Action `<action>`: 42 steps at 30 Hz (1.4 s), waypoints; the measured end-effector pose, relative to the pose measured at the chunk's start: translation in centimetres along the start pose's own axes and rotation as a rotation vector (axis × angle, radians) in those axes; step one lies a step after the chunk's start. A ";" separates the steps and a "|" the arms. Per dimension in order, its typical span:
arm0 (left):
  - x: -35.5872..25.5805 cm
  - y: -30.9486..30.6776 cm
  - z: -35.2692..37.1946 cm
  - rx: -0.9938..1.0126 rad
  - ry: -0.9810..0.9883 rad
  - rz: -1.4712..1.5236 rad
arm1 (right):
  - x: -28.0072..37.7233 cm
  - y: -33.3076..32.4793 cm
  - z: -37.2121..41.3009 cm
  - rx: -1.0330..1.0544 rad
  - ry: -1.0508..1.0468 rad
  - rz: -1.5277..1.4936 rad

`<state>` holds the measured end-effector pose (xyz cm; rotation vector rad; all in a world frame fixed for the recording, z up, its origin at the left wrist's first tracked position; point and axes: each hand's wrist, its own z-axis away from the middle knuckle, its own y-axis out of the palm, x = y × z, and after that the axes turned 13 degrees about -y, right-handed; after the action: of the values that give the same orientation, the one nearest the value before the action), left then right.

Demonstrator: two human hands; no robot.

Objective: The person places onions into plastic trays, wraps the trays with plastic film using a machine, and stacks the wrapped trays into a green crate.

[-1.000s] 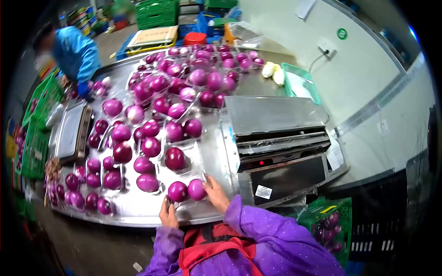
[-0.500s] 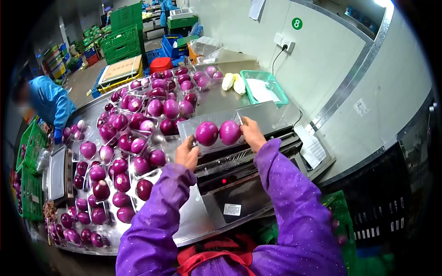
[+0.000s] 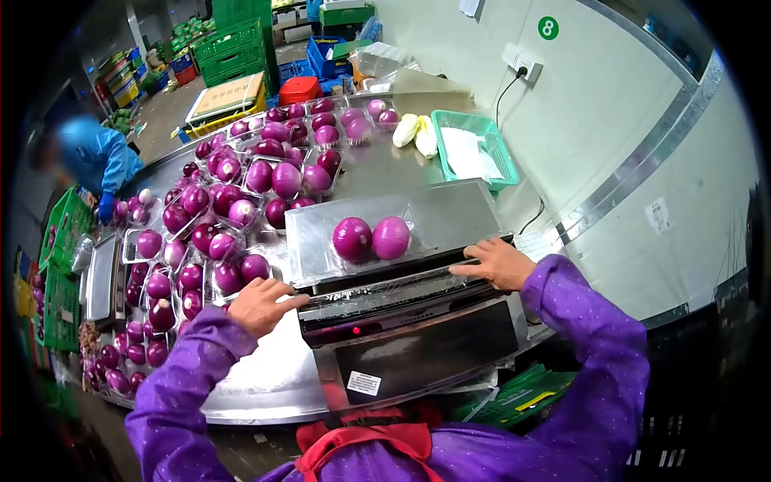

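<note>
A wrapping machine (image 3: 426, 357) with a red light stands before me, a strip of clear plastic film (image 3: 377, 292) along its bar. At the film's left end is my left hand (image 3: 261, 307), fingers stretched towards it and somewhat apart. My right hand (image 3: 499, 265) touches the bar near the right end with its fingers apart; no firm grip shows. Behind the bar, two purple onions (image 3: 352, 239) sit side by side in a clear tray on the metal plate (image 3: 450, 210), apart from both hands.
Many trays of purple onions (image 3: 287, 180) cover the left of the steel table. A scale (image 3: 102, 277) stands at its left edge, near a co-worker in a blue sleeve (image 3: 120, 161). Behind the machine are pale cabbages (image 3: 426, 136), a green basket (image 3: 502, 165) and a wall (image 3: 610, 88).
The tray with two onions, held between both hands before, now rests on the metal plate. My hands have let go and moved apart and down to the film bar.
</note>
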<state>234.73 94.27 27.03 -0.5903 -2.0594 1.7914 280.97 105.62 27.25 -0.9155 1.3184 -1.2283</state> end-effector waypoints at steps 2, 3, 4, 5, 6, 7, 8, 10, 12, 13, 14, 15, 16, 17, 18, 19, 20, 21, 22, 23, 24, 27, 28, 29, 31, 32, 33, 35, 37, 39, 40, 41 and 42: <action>-0.1 0.7 -1.7 0.122 0.157 -0.115 | -0.7 0.8 -0.8 -0.014 -0.113 0.029; -0.7 0.9 -2.8 0.158 0.200 -0.155 | -1.2 1.3 -1.5 -0.027 -0.171 0.048; -0.9 1.5 -3.6 0.163 0.228 -0.173 | -1.4 2.0 -2.0 -0.077 -0.198 0.013; -0.9 2.5 -4.2 0.148 0.253 -0.162 | -1.7 2.8 -2.5 -0.116 -0.192 -0.090; -0.9 3.1 -4.6 0.137 0.254 -0.113 | -1.4 3.6 -2.8 -0.248 -0.063 -0.391; -1.1 3.7 -5.0 0.126 0.257 -0.063 | -1.0 4.4 -3.1 -0.374 0.069 -0.694; -1.1 4.6 -5.1 0.084 0.211 0.080 | -0.9 4.0 -4.0 -0.570 0.141 -0.823; -2.2 6.1 -4.7 0.059 -0.092 0.744 | 0.5 2.8 -3.8 -0.771 0.691 -1.650; -4.2 4.0 -3.6 0.010 -0.539 1.387 | 1.9 2.8 -3.3 -1.092 0.713 -1.954; -5.0 2.3 -2.9 -0.026 -0.774 1.660 | 2.4 2.6 -2.9 -1.212 0.658 -2.026; -5.4 1.3 -1.8 -0.117 -0.815 1.749 | 2.4 2.0 -2.1 -1.238 0.672 -2.014; -5.5 0.2 -1.0 -0.208 -0.858 1.836 | 2.3 0.4 -1.4 -1.297 0.692 -2.022; -5.3 -1.9 -0.5 -0.330 -0.829 1.815 | 2.3 -2.2 -1.2 -1.382 0.695 -1.960; -5.1 -4.3 -0.4 -0.451 -0.799 1.790 | 1.6 -4.4 -0.8 -1.368 0.580 -1.778; -4.6 -7.4 -1.0 -0.578 -0.558 1.808 | 0.5 -7.0 -0.5 -1.388 0.503 -1.662; -3.6 -9.7 -2.2 -0.700 -0.313 1.806 | -1.3 -8.9 -0.6 -1.461 0.253 -1.578; -2.5 -10.4 -3.8 -0.774 -0.200 1.650 | -2.5 -10.8 -1.9 -1.602 0.188 -1.379; -1.3 -11.1 -5.7 -0.835 -0.083 1.489 | -4.5 -11.2 -3.7 -1.601 0.301 -1.065; -0.3 -10.8 -8.4 -0.734 -0.196 1.163 | -7.6 -9.6 -5.8 -1.527 0.075 -0.952; 1.3 -9.5 -11.1 -0.634 -0.294 0.832 | -11.0 -6.8 -7.9 -1.239 0.071 -0.642; 4.5 -6.3 -13.4 -0.495 -0.251 0.587 | -12.6 -4.5 -9.7 -0.958 0.128 -0.412; 10.7 4.3 -16.1 -0.082 -0.109 0.194 | -15.4 4.6 -12.3 -0.342 0.076 0.103; 10.6 7.1 -15.9 -0.043 -0.179 0.196 | -15.1 5.3 -12.4 -0.331 0.110 0.049; 9.7 9.4 -15.4 -0.002 -0.252 0.206 | -14.4 6.1 -12.4 -0.315 0.141 -0.010; 7.6 10.3 -14.6 0.024 -0.349 0.289 | -12.6 7.4 -12.2 -0.280 0.185 -0.140; 6.6 11.0 -14.3 0.025 -0.377 0.309 | -11.2 7.7 -11.9 -0.266 0.202 -0.210; 5.8 11.2 -13.9 0.027 -0.400 0.327 | -10.1 7.9 -11.7 -0.261 0.221 -0.268; 4.7 14.2 -12.2 0.050 -0.490 0.951 | -7.2 8.9 -10.9 -0.483 0.391 -0.829; 1.9 13.1 -10.4 0.212 -0.691 1.314 | -4.2 6.0 -9.9 -0.475 0.606 -1.502; -1.2 7.2 -10.0 0.356 -1.001 1.995 | -2.6 2.3 -9.4 -0.493 0.739 -1.861; -1.5 6.3 -9.4 0.410 -0.998 2.074 | -1.8 1.4 -8.9 -0.570 0.766 -2.014; -2.0 4.5 -9.1 0.466 -0.994 2.154 | -1.0 0.5 -8.3 -0.649 0.791 -2.165; -2.7 2.0 -8.6 0.509 -1.013 2.082 | -0.4 -0.9 -7.3 -0.561 0.865 -2.163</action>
<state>241.61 100.36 26.25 -2.5027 -0.3026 3.9409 273.75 107.01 27.50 -2.6740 0.8295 -3.1427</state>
